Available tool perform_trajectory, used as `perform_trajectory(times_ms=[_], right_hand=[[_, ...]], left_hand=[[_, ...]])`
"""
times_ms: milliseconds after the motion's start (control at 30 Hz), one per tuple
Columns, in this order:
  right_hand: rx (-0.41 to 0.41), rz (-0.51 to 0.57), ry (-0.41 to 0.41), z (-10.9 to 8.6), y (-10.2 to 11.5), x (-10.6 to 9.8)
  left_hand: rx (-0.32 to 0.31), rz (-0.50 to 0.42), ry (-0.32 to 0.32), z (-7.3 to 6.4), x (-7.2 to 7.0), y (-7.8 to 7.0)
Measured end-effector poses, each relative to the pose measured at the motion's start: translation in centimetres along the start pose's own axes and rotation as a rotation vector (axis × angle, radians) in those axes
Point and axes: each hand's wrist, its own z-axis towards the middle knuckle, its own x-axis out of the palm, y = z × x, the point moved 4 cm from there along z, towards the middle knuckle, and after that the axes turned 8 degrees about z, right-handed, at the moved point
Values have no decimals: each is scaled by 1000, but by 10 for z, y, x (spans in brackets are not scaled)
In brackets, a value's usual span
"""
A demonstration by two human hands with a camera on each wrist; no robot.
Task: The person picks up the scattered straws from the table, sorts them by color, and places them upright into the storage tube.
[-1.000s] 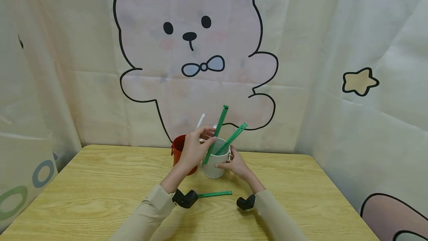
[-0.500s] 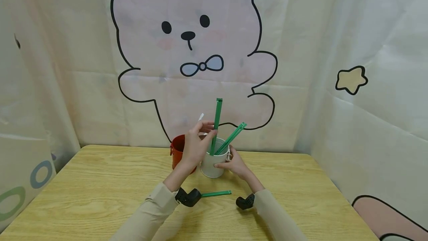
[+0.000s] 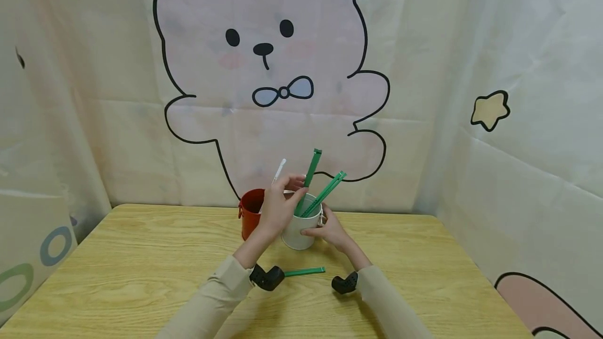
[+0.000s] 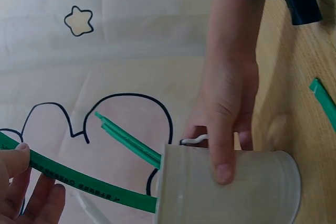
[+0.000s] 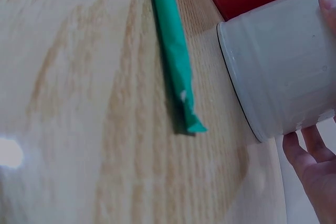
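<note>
My left hand (image 3: pixel 277 207) pinches a long, slim green wrapped stick (image 3: pixel 313 167) between thumb and fingers. Black print runs along its wrapper (image 4: pixel 84 184) in the left wrist view. The stick's lower end is inside the white bucket (image 3: pixel 297 235), hidden by its wall. Several more green wrapped sticks (image 3: pixel 328 188) lean to the right out of that bucket. With thumb in front and fingers behind, my right hand (image 3: pixel 333 230) grips the bucket's right side. The bucket stands upright on the table.
Left of the white bucket stands a red bucket (image 3: pixel 248 219), partly behind my left hand. A thin white stick-like item (image 3: pixel 280 169) rises behind that hand. Another green wrapped stick (image 3: pixel 305 271) lies on the wooden table (image 3: pixel 155 255) in front. A printed curtain (image 3: pixel 405 171) hangs behind.
My left hand raised the green stick from in front of the white bucket to above its rim, then lowered its end inside. My right hand kept its grip on the bucket.
</note>
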Motion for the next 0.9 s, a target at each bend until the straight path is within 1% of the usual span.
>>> perform_trajectory(times_ms=[100, 200, 300, 433, 567, 667, 833, 900], right_hand=[[0, 5, 0, 0, 0, 0], [0, 5, -3, 0, 0, 0], [2, -3, -4, 0, 0, 0], [-5, -12, -3, -1, 0, 0], [-28, -19, -18, 7, -15, -3], [-41, -16, -22, 10, -21, -5], [-22, -5, -12, 3, -7, -1], [-18, -15, -12, 1, -5, -1]], left_hand=[[20, 29, 10, -2, 4, 6], [52, 44, 18, -4, 7, 11], [61, 56, 24, -6, 10, 14], [40, 71, 42, -9, 12, 17], [24, 81, 66, -12, 15, 21], [18, 95, 78, -14, 17, 25], [4, 107, 95, -16, 20, 29], [12, 114, 97, -16, 21, 30]])
